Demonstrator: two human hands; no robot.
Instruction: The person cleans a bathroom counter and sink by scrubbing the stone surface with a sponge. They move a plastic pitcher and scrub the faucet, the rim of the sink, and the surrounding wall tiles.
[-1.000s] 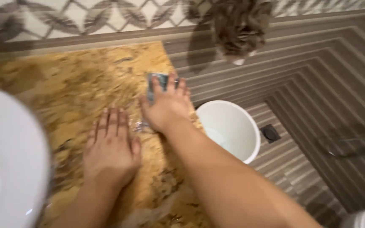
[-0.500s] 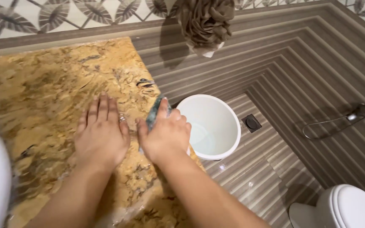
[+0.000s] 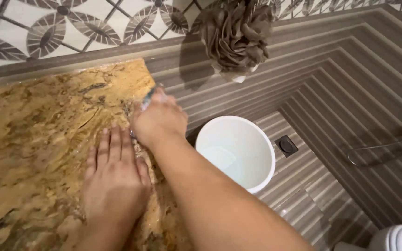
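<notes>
Scrubbing looks best done with the right hand closed on the blue-green sponge at its fingertips, pressed flat near the wet yellow-brown granite counter edge, while the open left hand braces just behind.

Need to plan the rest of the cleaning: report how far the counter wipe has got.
Done: the stone countertop glistens wet near its right edge. In hand: right hand presses a sponge at the far right corner; left hand lies flat. Left: the left part looks dry. The white bucket stands below.
</notes>
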